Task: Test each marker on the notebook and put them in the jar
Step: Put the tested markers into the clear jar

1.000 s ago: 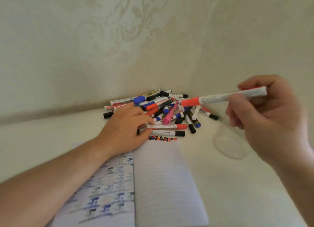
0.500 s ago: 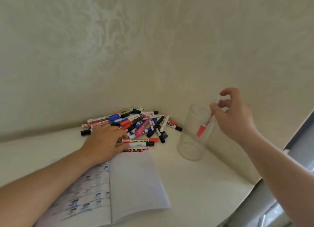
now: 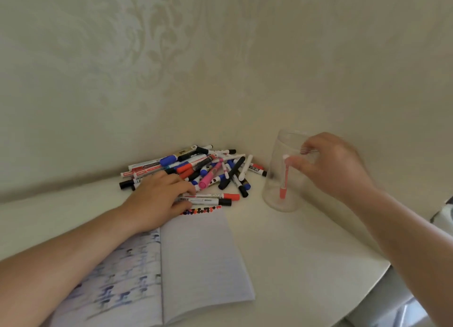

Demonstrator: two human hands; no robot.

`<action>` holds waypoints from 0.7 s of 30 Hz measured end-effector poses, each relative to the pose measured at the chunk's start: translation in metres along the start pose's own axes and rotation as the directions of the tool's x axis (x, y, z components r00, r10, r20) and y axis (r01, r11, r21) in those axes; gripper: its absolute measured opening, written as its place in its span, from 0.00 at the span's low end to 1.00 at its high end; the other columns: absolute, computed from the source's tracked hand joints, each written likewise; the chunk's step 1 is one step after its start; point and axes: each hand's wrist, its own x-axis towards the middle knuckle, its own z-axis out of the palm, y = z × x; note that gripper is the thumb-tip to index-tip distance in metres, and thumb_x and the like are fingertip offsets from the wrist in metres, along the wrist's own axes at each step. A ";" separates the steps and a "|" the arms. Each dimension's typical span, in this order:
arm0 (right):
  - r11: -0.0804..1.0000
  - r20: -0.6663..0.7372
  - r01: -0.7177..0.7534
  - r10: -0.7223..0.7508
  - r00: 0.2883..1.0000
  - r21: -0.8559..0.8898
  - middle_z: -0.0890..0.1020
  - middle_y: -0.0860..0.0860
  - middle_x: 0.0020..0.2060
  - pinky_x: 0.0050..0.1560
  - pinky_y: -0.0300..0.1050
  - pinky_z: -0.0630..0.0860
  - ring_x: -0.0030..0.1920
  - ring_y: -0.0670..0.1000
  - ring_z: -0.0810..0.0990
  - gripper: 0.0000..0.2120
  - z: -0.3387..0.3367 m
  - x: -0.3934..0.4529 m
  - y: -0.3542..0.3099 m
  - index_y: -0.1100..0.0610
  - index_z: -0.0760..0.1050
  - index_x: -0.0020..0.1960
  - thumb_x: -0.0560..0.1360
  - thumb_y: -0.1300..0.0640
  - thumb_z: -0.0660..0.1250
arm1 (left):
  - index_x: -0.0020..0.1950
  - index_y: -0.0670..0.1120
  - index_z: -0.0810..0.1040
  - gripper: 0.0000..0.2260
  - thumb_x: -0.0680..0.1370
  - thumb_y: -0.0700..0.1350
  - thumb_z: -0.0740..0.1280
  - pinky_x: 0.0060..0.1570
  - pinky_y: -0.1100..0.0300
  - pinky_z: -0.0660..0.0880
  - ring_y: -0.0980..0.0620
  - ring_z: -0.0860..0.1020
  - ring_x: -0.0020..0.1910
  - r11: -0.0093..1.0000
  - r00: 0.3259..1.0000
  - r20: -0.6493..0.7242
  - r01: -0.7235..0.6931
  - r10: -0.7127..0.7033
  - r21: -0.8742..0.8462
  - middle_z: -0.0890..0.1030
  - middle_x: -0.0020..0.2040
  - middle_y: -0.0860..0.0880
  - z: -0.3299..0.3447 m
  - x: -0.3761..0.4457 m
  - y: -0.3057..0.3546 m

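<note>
A red-capped marker [image 3: 284,177] stands cap-down inside the clear jar [image 3: 274,179] near the table's back corner; the marker pile [image 3: 196,169] lies above the open notebook [image 3: 201,258].

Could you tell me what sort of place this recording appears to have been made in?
Probably a room in a home, at a pale table pushed into a corner. The patterned wallpaper behind it suggests a home, and the open notebook and pile of markers suggest a desk or craft spot.
</note>
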 end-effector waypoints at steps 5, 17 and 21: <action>0.999 -0.200 -0.046 0.044 0.979 -0.004 0.69 0.49 0.62 0.46 0.47 0.72 0.50 0.53 0.75 0.22 0.006 -0.010 -0.036 0.45 0.76 0.65 0.74 0.40 0.74 | 0.64 0.66 0.78 0.14 0.79 0.61 0.64 0.54 0.53 0.71 0.54 0.72 0.54 0.999 1.000 -0.002 -0.022 0.022 -0.041 0.76 0.53 0.60 0.002 0.000 0.000; 0.800 0.068 0.581 -0.594 0.801 0.149 0.73 0.41 0.35 0.37 0.46 0.67 0.37 0.49 0.68 0.12 0.131 -0.017 -0.117 0.49 0.82 0.50 0.80 0.43 0.65 | 0.68 0.55 0.75 0.16 0.81 0.50 0.70 0.51 0.53 0.77 0.52 0.78 0.52 0.932 0.935 -0.351 -0.177 0.059 -0.315 0.77 0.55 0.54 -0.009 -0.006 0.011; 0.778 0.100 0.118 -0.227 0.969 0.617 0.71 0.41 0.26 0.31 0.41 0.64 0.29 0.44 0.66 0.11 0.121 -0.022 -0.118 0.43 0.76 0.40 0.79 0.53 0.72 | 0.62 0.66 0.66 0.24 0.73 0.60 0.76 0.53 0.55 0.77 0.49 0.79 0.51 0.688 0.878 -0.373 -0.072 -0.299 -0.722 0.77 0.54 0.58 -0.019 0.002 0.014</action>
